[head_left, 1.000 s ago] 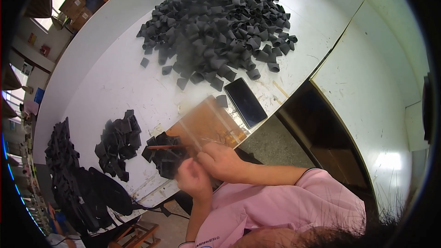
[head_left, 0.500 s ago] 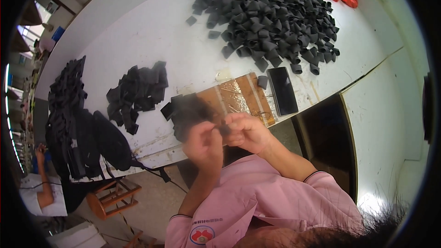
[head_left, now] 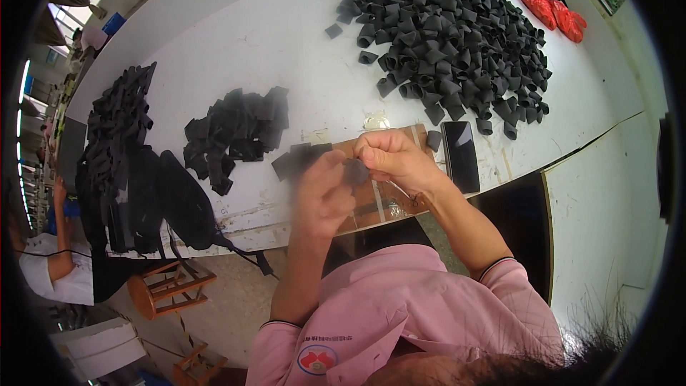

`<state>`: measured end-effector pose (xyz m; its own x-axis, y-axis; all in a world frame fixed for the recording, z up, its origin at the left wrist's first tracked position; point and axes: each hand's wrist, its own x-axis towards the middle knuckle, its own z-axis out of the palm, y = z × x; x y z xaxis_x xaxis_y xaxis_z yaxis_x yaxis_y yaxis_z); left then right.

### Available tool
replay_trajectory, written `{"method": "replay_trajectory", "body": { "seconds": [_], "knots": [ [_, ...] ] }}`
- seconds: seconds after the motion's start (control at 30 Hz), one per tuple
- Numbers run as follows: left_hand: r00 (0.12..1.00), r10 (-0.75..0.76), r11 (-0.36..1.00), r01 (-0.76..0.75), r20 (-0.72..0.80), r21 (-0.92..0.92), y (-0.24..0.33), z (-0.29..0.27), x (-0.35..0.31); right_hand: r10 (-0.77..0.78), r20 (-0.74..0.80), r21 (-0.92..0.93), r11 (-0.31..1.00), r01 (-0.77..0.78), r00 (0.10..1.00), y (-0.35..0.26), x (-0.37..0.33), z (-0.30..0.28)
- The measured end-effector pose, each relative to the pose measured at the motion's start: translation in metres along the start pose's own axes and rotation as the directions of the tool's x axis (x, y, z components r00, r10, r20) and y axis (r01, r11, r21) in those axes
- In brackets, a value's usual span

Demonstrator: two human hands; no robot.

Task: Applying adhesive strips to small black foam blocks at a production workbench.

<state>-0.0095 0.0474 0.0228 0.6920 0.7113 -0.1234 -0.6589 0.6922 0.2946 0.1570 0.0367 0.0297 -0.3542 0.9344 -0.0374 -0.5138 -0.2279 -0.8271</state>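
My left hand (head_left: 323, 193) and my right hand (head_left: 389, 161) meet above a brown taped cardboard pad (head_left: 379, 204) at the table's near edge. Between their fingers is a small black foam piece (head_left: 355, 171); both hands pinch it. The left hand is motion-blurred. A few more black pieces (head_left: 293, 161) lie on the pad just left of the hands. A large heap of black foam loops (head_left: 450, 36) covers the far right of the white table (head_left: 243, 50).
A black phone (head_left: 461, 156) lies right of the pad. A smaller pile of flat black pieces (head_left: 236, 132) and a long stack of black strips (head_left: 118, 139) sit at the left. Red bags (head_left: 554, 11) lie far right. A wooden stool (head_left: 168, 286) stands below; another person (head_left: 43, 264) sits at left.
The view has swung left and down, shifting the piles to the right. My hands have come together from above the pad and stay joined on the black piece.
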Motion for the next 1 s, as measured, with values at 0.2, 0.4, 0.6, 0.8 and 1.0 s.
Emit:
{"method": "replay_trajectory", "body": {
  "seconds": [0.2,0.4,0.6,0.8,1.0],
  "knots": [
    [0.854,0.511,0.581,-0.262,-0.095,0.771,-0.007,0.026,0.005,-0.010,-0.027,-0.139,0.990,0.006,1.000,-0.010,0.003,0.000],
    [0.757,0.508,-0.057,-0.445,0.410,0.894,0.003,0.037,0.005,-0.058,-0.103,-0.230,0.973,0.033,0.993,-0.020,-0.001,0.009],
    [0.763,0.565,0.062,-0.418,0.314,0.906,-0.002,0.030,0.003,-0.007,-0.082,-0.152,0.988,-0.006,0.997,-0.017,0.004,0.008],
    [0.759,0.547,0.036,-0.444,0.354,0.895,-0.003,0.034,0.004,0.005,-0.015,-0.085,0.996,-0.006,1.000,-0.004,0.007,-0.001],
    [0.735,0.396,-0.207,-0.512,0.550,0.833,0.009,0.039,0.008,-0.214,-0.190,-0.443,0.890,0.111,0.958,-0.010,-0.004,0.006]
  ]
}}
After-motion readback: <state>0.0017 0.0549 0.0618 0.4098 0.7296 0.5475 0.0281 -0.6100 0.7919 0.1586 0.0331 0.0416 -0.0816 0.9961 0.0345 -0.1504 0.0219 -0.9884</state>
